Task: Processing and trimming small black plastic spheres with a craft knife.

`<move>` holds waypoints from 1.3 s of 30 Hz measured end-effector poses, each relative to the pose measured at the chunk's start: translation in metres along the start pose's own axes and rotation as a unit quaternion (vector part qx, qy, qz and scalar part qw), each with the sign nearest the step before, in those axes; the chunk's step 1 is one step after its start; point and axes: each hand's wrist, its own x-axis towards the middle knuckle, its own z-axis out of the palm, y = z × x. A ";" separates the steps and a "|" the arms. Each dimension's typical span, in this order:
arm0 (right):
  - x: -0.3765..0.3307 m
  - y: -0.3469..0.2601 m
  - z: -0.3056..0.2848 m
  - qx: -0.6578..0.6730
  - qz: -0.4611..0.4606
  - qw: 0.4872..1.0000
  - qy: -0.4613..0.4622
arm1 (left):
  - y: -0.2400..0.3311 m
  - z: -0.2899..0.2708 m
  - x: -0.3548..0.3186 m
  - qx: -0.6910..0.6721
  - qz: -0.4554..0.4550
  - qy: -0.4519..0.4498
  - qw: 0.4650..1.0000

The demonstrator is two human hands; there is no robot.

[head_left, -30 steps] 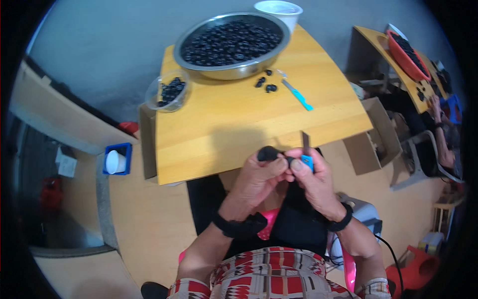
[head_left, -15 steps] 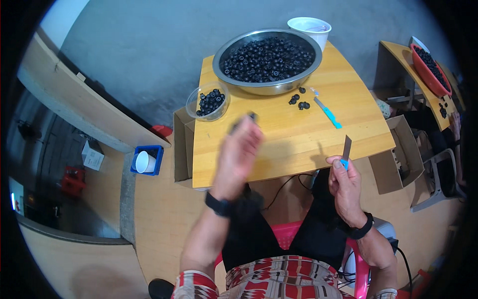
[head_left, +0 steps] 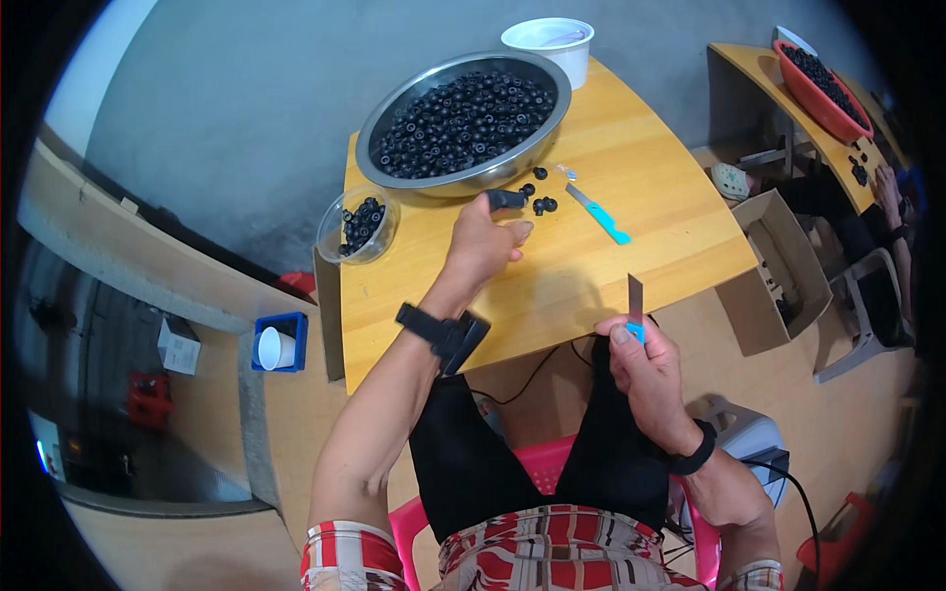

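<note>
My left hand [head_left: 483,236] reaches over the table beside the steel bowl, fingers apart. What looks like a black cover sits on one of its fingers, and I see nothing held. Close to its fingertips lie several small round black parts [head_left: 544,205]. My right hand [head_left: 645,364], at the table's front edge, is closed round the blue handle of a small knife [head_left: 636,295], its blade pointing up. A second knife [head_left: 601,215] with a turquoise handle lies on the table. The large steel bowl [head_left: 370,148] is full of black parts; a clear round tub [head_left: 330,231] to its left holds some too.
A white bucket [head_left: 581,64] stands behind the bowl on the wooden table [head_left: 650,197]. Cardboard boxes [head_left: 764,320] flank the table. At the right, another person's hand [head_left: 887,192] rests by a second table with a red basin [head_left: 838,113]. A blue crate [head_left: 301,330] sits on the floor.
My left hand has moved from near the clear tub toward the loose black parts by the bowl. My right hand still holds the knife upright. The whole view has shifted somewhat.
</note>
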 end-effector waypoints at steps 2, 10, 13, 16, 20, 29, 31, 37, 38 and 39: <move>-0.001 -0.004 0.001 -0.011 -0.018 1.000 -0.016 | 0.002 0.003 0.012 0.146 0.039 0.023 0.988; -0.004 -0.014 -0.002 -0.055 -0.021 0.998 -0.021 | -0.003 0.013 0.037 0.390 0.038 0.052 0.918; -0.003 -0.012 -0.005 -0.069 -0.019 0.997 -0.019 | 0.001 0.010 0.023 0.376 0.038 0.038 0.925; 0.000 -0.007 -0.007 -0.095 -0.028 0.995 -0.016 | -0.003 0.003 -0.002 0.207 -0.017 -0.005 0.978; 0.006 0.006 -0.010 -0.150 -0.031 0.988 -0.016 | -0.008 0.002 -0.049 -0.303 -0.095 -0.126 0.940; 0.006 0.015 0.000 -0.334 -0.233 0.913 0.025 | -0.043 0.032 -0.101 -0.589 -0.101 -0.227 0.769; 0.008 0.020 0.000 -0.361 -0.298 0.883 0.032 | -0.047 0.040 -0.106 -0.601 -0.093 -0.219 0.763; 0.005 0.013 -0.005 -0.465 -0.343 0.816 0.004 | -0.048 0.047 -0.115 -0.611 -0.070 -0.237 0.752; 0.004 0.011 -0.006 -0.467 -0.344 0.814 0.002 | -0.047 0.047 -0.116 -0.613 -0.068 -0.237 0.751; 0.003 0.009 -0.005 -0.502 -0.365 0.784 -0.005 | -0.047 0.046 -0.117 -0.608 -0.061 -0.241 0.754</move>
